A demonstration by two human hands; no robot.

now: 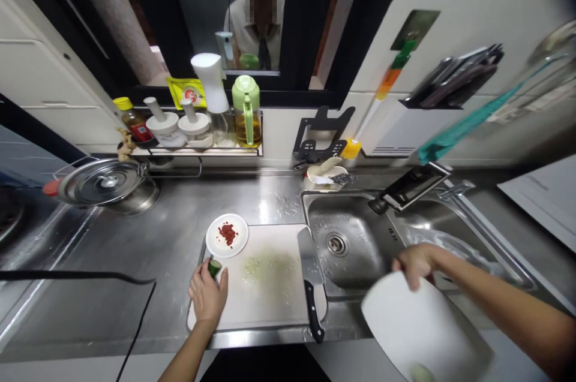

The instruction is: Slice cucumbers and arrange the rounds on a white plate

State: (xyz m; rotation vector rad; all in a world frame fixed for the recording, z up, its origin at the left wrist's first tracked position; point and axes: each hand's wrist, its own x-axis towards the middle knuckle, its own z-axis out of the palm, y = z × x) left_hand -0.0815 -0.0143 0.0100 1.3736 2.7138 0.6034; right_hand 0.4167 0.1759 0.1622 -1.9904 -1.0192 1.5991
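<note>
At the left side of the white cutting board, my left hand has its fingers at a short green cucumber piece, holding it against the board. Wet, pale green bits are smeared across the board's middle. A cleaver-like knife with a black handle lies along the board's right edge. My right hand grips the rim of a white, round-cornered object in front of the sink; it is blurred, so I cannot tell whether it is a board or a container. A pale greenish lump shows at its lower edge.
A white plate of small red pieces sits at the board's upper left corner. The steel sink lies to the right. A lidded pot stands at left, and a shelf holds bottles and jars. A black cable crosses the counter.
</note>
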